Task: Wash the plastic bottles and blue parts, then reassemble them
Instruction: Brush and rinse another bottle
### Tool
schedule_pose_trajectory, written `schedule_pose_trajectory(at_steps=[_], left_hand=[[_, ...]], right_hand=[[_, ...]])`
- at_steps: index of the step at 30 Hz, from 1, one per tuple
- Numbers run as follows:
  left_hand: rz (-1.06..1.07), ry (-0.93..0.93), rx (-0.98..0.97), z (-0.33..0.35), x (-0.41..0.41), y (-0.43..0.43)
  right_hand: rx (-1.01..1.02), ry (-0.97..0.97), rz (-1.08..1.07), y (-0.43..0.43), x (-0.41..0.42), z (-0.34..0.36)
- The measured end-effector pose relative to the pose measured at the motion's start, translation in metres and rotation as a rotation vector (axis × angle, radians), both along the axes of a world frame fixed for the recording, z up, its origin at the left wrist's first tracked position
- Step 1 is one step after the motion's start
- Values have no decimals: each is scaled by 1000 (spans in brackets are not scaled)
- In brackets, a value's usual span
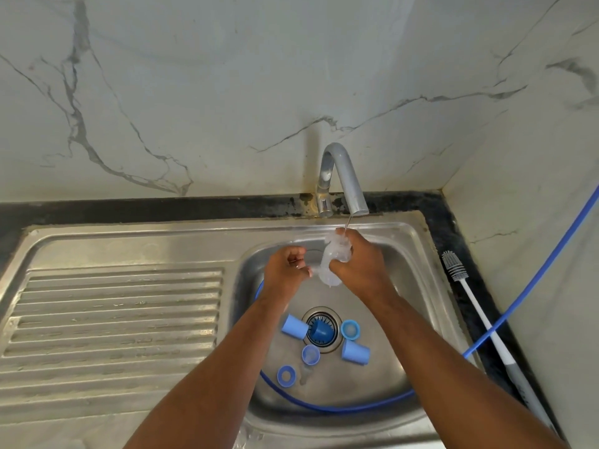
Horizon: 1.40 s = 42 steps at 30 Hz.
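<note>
Head view has the right hand [356, 265] gripping the clear bottle [332, 259] just under the tap [343, 176], the left hand [285, 270] curled beside it, its hold unclear, and wet plastic may slip onto the blue parts [355, 351] below the tap.

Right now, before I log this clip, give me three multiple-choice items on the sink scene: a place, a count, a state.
1. Where does the bottle brush lie?
A) in the basin
B) on the dark counter right of the sink
C) on the draining board

2. How many loose blue parts lie in the sink basin?
A) two
B) six
C) ten

3. The faucet is:
A) dry
B) running a thin stream onto the clear plastic bottle
C) out of view

Answers:
1 B, its handle runs along the counter beside the sink rim.
2 B, six sit on and around the drain.
3 B, the stream falls to the bottle, which the right hand grips.
</note>
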<state>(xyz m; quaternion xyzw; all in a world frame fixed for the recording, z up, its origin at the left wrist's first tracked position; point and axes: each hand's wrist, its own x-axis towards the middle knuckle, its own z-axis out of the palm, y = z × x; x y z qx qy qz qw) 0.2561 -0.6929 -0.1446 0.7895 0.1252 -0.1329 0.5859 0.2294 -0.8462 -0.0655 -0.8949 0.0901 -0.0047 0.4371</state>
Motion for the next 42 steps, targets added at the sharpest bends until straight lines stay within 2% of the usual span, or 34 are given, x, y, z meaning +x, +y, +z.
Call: schedule_pose_trajectory(at_steps=[2,4,6,8,9,11,13,15,16,18,23,28,35,42], left_hand=[[5,-13,-44,5,-1,-2],[49,76,-316,15,-5,-4],[17,207,-578,20,-10,-6],[-50,269,-695,28,-16,-5],[-79,272,-681,29,-19,-4],[-107,238,-521,33,-25,-1],[-122,170,-247,38,-30,1],[-186,49,83,46,-34,3],[-219,-11,223,51,-36,4],[-259,-97,372,61,-43,4],[-311,-205,504,82,-60,-1],[-346,-295,630,95,-78,-3],[-317,-321,587,98,-105,-1],[-192,-358,480,97,-149,50]], right_hand=[[21,-22,-49,-5,1,3],[75,-75,-70,-9,4,8],[246,-13,-81,-9,2,7],[419,88,-110,-12,-3,-4],[487,136,-126,-15,-6,-10],[654,248,-151,-21,-12,-22],[823,380,-192,-25,-19,-28],[871,480,-253,-27,-23,-35],[859,517,-262,-27,-24,-38],[825,564,-228,-24,-27,-38],[761,605,-111,-19,-42,-29],[693,532,-67,-25,-52,-18],[127,191,367,-9,-81,5],[-113,-2,427,38,-117,16]])
